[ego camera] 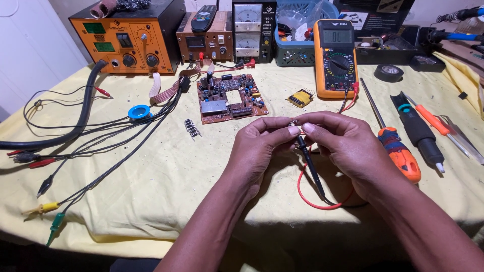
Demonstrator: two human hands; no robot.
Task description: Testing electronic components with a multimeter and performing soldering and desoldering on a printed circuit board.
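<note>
My left hand [259,146] and my right hand [343,143] meet above the yellow cloth, fingertips pinched together on a tiny component [297,126] that is mostly hidden by the fingers. A black meter probe [311,168] hangs down from between the hands, and its red lead [307,199] loops on the cloth beneath. Beyond the hands lie a brown circuit board [229,98], a small yellow transformer [300,97] and an orange multimeter [335,58].
An orange bench unit [126,38], a brown box and a power supply [252,32] line the back edge. Screwdrivers [401,151] and a soldering iron [421,133] lie at right. Cables with crocodile clips [50,206] spread at left, beside a blue solder-wick reel [139,112].
</note>
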